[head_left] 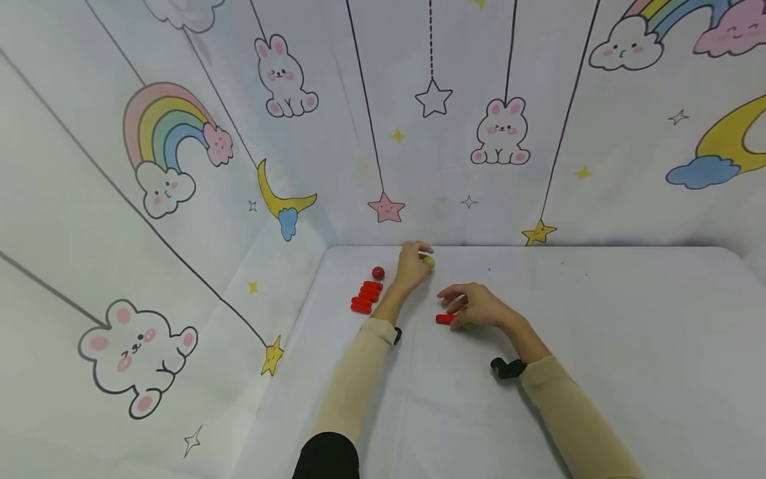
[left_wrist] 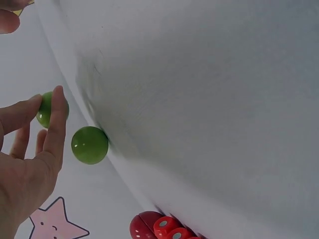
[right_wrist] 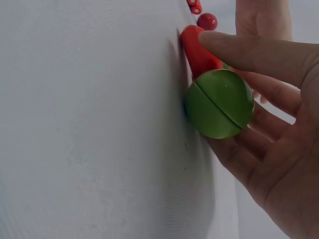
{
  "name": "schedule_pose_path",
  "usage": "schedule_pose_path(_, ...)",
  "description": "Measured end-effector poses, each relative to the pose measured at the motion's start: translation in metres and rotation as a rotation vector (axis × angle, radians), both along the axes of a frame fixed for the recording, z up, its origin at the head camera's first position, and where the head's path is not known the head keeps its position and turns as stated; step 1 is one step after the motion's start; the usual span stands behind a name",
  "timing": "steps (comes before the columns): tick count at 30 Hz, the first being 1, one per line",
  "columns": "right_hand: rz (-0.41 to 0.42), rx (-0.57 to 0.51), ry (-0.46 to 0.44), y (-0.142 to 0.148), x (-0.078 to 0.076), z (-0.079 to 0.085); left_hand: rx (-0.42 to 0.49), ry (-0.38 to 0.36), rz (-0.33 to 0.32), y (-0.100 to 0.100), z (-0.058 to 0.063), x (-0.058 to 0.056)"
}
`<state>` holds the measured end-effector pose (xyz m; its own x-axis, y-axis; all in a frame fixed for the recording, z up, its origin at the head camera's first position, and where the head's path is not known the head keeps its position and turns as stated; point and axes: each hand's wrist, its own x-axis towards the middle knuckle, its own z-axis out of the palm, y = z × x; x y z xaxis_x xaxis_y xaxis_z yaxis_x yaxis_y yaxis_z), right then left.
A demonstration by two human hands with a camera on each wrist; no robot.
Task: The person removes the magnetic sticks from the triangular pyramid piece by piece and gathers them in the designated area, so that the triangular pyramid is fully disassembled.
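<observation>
My left hand (head_left: pixel 413 265) reaches to the far side of the table. Between its thumb and fingers it pinches a small green ball (left_wrist: pixel 45 110). A second green ball (left_wrist: pixel 89 145) rests on the table close by. Nearer the middle, my right hand (head_left: pixel 481 306) is bent over a red cylinder (head_left: pixel 445 319) lying on the table. In the right wrist view its thumb lies on the cylinder, with fingers curling behind. A green ball with a seam (right_wrist: pixel 220 103) sits at the cylinder's near end, in front of those fingers and partly under the hand in the head view.
Left of my left forearm, several red cylinders (head_left: pixel 366 297) lie side by side in a row, with a red ball (head_left: pixel 378 273) at the far end. A white wall (head_left: pixel 335 166) printed with cartoons rises behind the table. A black wrist camera (head_left: pixel 507 368) hangs under my right wrist.
</observation>
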<state>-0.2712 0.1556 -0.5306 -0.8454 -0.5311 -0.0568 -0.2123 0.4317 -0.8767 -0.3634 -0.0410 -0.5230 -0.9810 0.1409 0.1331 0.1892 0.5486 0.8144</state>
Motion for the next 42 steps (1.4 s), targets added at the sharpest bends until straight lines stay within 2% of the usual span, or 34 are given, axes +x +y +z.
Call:
schedule_pose_path(5, 0.011, 0.024, -0.014, 0.005, 0.001, 0.004, -0.055, 0.039, -0.002, 0.001, -0.003, 0.001)
schedule_pose_path(16, 0.018, 0.09, -0.008, 0.015, -0.002, 0.009, -0.155, 0.011, 0.01, -0.001, -0.003, 0.004)
schedule_pose_path(22, 0.002, 0.089, -0.013, 0.017, -0.002, 0.01, -0.157, -0.002, 0.014, -0.004, -0.001, 0.006)
schedule_pose_path(26, 0.0, 0.089, -0.012, 0.017, -0.002, 0.011, -0.079, 0.003, 0.023, -0.009, 0.001, 0.007)
schedule_pose_path(36, -0.009, 0.119, -0.004, 0.022, -0.001, 0.016, 0.27, -0.026, 0.043, -0.027, 0.016, 0.014)
schedule_pose_path(42, -0.012, 0.125, -0.015, 0.026, -0.002, 0.014, 0.393, -0.04, 0.067, -0.039, 0.02, 0.021)
